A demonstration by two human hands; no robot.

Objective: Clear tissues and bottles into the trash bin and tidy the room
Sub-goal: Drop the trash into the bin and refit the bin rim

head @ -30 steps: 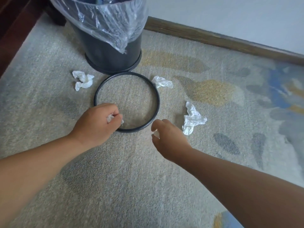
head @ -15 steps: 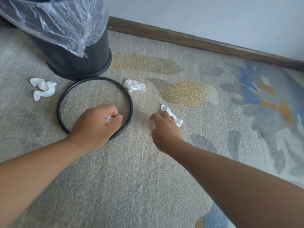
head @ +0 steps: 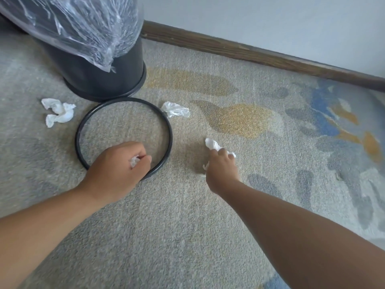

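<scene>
A black trash bin (head: 98, 80) lined with a clear plastic bag (head: 83, 30) stands on the carpet at the upper left. My left hand (head: 118, 170) is curled around a small crumpled tissue (head: 134, 161), over the near edge of a black ring (head: 125, 134) lying on the floor. My right hand (head: 221, 170) grips another crumpled white tissue (head: 212, 144) on the carpet to the right of the ring. Two loose tissues remain on the floor: one left of the ring (head: 58, 112), one at the ring's upper right (head: 176, 109).
The patterned grey carpet (head: 187, 236) covers the floor. A brown wooden baseboard (head: 260, 53) runs along the pale wall behind. The bag hangs loosely over the bin's rim.
My right hand has closed on the tissue right of the ring and bunched it up. My left hand keeps its tissue in the same spot. The view has shifted slightly.
</scene>
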